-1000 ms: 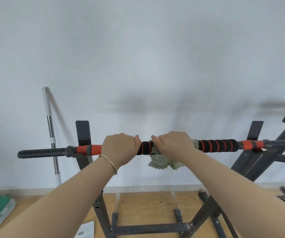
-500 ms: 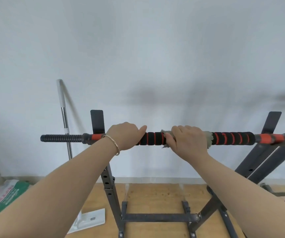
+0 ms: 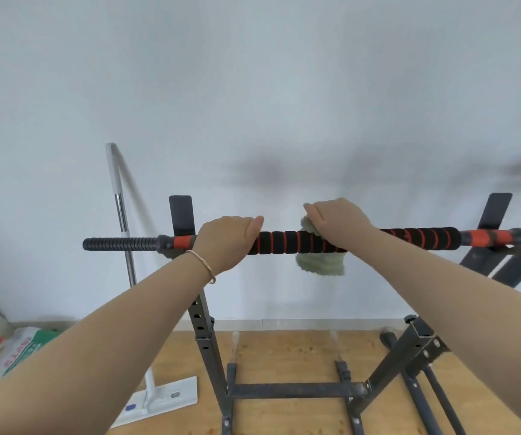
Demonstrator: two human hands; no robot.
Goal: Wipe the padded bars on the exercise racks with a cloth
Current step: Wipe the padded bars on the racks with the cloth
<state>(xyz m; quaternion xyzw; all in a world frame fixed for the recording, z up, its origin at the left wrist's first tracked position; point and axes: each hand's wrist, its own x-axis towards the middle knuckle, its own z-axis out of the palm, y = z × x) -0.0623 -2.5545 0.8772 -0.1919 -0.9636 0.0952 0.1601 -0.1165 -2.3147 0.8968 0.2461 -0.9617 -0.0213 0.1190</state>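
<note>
Left hand (image 3: 224, 243) curls round padded bar (image 3: 278, 243) near its left end. Right hand (image 3: 337, 224) now further right than half second ago, fingers bent over cloth (image 3: 320, 262) at mid-bar, cloth tail hanging below. Wipe advancing toward right end; right half likely unwiped. Mop (image 3: 121, 215) leans on wall behind

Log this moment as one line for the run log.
step: wiping | left hand: grips padded bar | right hand: holds cloth on bar | cloth: draped over bar, hanging below

A plain home workout room: a black steel exercise rack (image 3: 209, 346) on wood flooring (image 3: 287, 356) against a bare white wall (image 3: 252, 89), a flat mop (image 3: 158, 400) alongside.
</note>
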